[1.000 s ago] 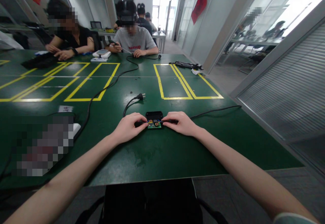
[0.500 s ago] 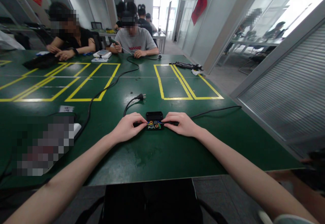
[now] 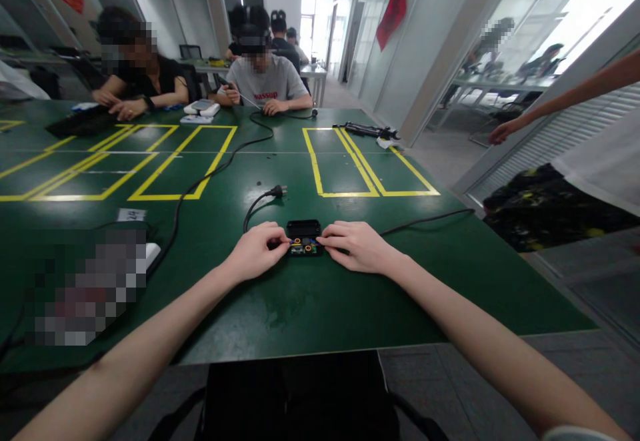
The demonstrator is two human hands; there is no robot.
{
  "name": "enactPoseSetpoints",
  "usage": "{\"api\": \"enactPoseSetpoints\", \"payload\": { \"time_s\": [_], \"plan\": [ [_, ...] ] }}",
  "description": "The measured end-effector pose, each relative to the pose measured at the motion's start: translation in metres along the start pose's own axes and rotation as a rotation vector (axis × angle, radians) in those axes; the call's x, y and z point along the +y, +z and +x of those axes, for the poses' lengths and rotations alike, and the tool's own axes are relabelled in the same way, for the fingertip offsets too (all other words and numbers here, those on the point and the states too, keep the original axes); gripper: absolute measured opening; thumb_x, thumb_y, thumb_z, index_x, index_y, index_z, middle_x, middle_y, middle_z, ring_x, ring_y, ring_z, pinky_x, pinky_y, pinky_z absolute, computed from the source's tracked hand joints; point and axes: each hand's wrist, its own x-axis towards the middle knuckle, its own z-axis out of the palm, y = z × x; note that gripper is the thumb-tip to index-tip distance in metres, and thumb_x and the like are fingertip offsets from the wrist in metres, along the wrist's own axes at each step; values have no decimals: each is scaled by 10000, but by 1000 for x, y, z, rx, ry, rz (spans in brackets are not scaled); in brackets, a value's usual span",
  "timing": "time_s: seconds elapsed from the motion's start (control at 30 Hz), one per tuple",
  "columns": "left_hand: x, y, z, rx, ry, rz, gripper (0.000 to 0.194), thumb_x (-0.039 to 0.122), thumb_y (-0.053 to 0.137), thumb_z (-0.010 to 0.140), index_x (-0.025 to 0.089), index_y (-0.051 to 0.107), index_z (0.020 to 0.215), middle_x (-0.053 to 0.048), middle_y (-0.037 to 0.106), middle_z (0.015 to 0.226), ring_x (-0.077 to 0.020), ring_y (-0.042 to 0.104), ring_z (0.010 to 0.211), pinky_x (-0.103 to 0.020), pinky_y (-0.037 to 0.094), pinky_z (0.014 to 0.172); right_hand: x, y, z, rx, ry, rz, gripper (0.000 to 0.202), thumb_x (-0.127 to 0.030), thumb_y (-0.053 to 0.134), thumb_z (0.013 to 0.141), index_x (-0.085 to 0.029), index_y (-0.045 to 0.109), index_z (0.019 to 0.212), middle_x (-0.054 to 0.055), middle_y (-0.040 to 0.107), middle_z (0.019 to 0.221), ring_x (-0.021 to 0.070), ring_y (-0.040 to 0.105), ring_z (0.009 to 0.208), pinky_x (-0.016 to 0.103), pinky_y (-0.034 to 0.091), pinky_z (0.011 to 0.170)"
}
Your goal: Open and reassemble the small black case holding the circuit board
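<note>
A small open black case (image 3: 303,225) lies on the green table in front of me, showing a circuit board (image 3: 303,247) with copper coils and blue wires. My left hand (image 3: 256,252) is closed in a pinch at the board's left end, on the plug-side power cord, mostly hidden by the fingers. That cord's black plug (image 3: 277,191) rests beyond the hand. At the right end, my right hand (image 3: 357,246) pinches the other black cord (image 3: 430,219), which trails off to the right. Exactly where the fingertips grip is too small to see.
Yellow tape rectangles (image 3: 370,194) mark the table (image 3: 300,321). A long black cable (image 3: 180,211) runs across its left side, near a blurred-out object (image 3: 90,287). Two co-workers sit opposite. A black device (image 3: 367,130) lies far right. Another person's arm (image 3: 565,104) shows at the right.
A person has come into view at the right edge. My hands stay at the case's two ends, with only slight finger shifts.
</note>
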Motion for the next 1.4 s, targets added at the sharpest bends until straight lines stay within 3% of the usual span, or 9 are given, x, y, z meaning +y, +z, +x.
{"api": "enactPoseSetpoints", "payload": {
  "time_s": [0.07,0.17,0.23,0.3,0.4,0.53,0.67,0.87,1.4],
  "plan": [
    [1,0,-1,15,38,43,201,216,610,907,184,656,714,-19,650,761,-185,612,785,-290,462,701,3,8,1,101,96,111,245,-221,546,997,-194,775,1082,84,738,1042,200,696,909,323,568,800],
    [2,0,-2,68,97,60,136,217,608,915,192,704,823,-37,699,849,-206,648,857,-322,514,769,10,21,5,217,312,146,292,-266,581,983,-196,739,1219,118,707,1155,250,677,1056,404,570,919],
    [2,1,-1,131,102,69,144,231,606,928,196,736,980,-59,735,976,-227,672,957,-364,546,865,15,27,8,208,416,117,327,-302,609,972,-176,722,1252,151,686,1204,298,641,1118,486,550,966],
    [1,4,1,175,76,91,236,251,610,936,191,728,1132,-86,749,1111,-257,673,1067,-421,547,966,18,30,10,165,457,142,270,-317,626,963,-179,744,1164,150,692,1182,308,626,1108,524,533,980],
    [0,8,4,141,13,85,335,277,627,933,173,705,1242,-113,753,1192,-284,671,1127,-471,542,1016,17,29,12,155,492,296,177,-296,673,925,-189,731,1053,110,714,1090,266,642,1034,473,542,947],
    [0,10,5,127,-90,-97,451,274,674,892,185,659,1334,-84,772,1100,-240,723,988,-404,590,909,9,24,15,173,596,591,210,-280,705,862,-192,684,1052,45,720,931,180,645,777,331,543,706],
    [1,9,6,160,-130,-278,388,256,691,856,189,691,1239,-54,779,1009,-210,741,909,-341,608,816,1,22,17,230,645,817,241,-319,709,842,-188,697,1044,36,727,896,161,671,742,298,547,671],
    [2,7,7,212,-146,-381,337,313,705,836,160,745,1133,-83,793,1008,-227,750,920,-357,609,832,1,23,16,203,691,927,324,-354,734,821,-176,749,1091,47,756,854,196,714,777,344,599,753],
    [-1,0,8,96,-240,-477,327,303,659,787,144,782,1045,-73,813,917,-232,773,846,-343,631,811,3,20,16,139,663,921,384,-362,715,836,-154,766,1156,40,736,849,182,679,769,348,587,768]
  ]
}}
